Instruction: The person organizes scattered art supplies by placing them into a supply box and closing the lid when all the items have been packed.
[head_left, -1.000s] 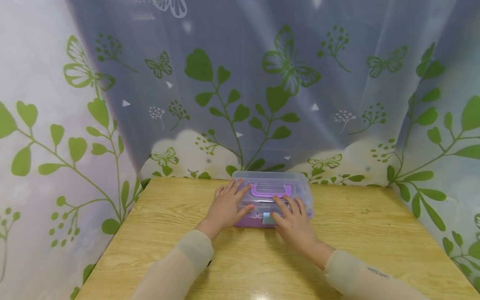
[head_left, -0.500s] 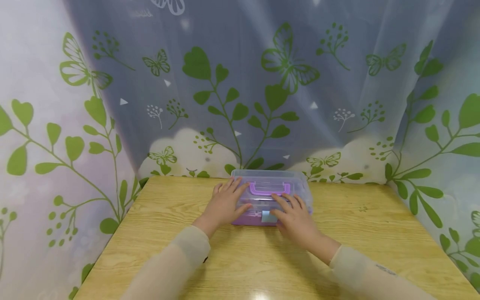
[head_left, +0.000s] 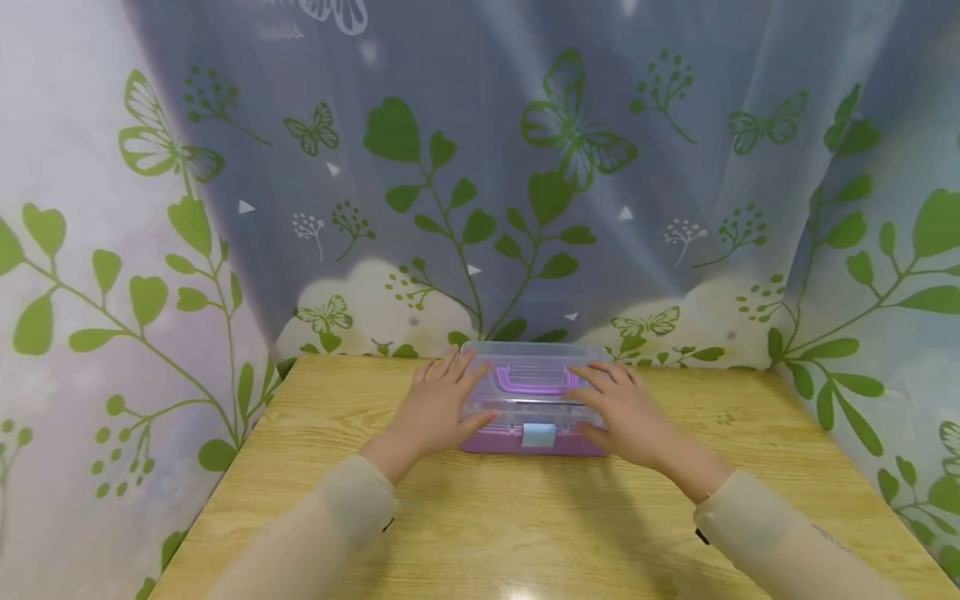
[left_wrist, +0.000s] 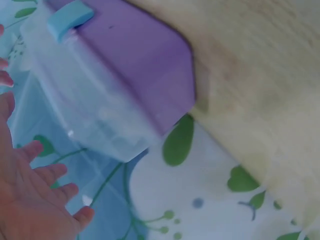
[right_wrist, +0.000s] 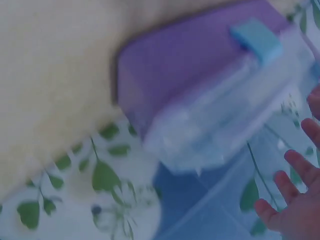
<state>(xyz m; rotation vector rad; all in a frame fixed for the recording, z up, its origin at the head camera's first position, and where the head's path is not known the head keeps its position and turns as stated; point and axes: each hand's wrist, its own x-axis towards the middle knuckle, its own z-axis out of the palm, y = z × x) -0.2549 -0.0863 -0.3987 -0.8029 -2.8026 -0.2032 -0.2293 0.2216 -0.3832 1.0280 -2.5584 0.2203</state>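
A storage box (head_left: 540, 408) with a purple base, a clear lid, a purple carry handle (head_left: 531, 385) and a light blue latch (head_left: 538, 434) stands at the back of the table. Its lid is down, and the latch hangs over the front. My left hand (head_left: 430, 414) is spread at the box's left side, fingers straight. On the opposite side, my right hand (head_left: 633, 414) is spread too, its fingertips overlapping the lid in the head view. Both wrist views show the fingers apart from the lid, with nothing between them.
The wooden table (head_left: 480, 525) runs back to a hanging curtain (head_left: 465, 208) printed with leaves and butterflies, right behind the box. More printed cloth (head_left: 90, 333) closes off the left side and the right.
My right hand has left the latch area and moved right to the box's side, uncovering the latch. My left hand has shifted slightly left. The box has stayed in place.
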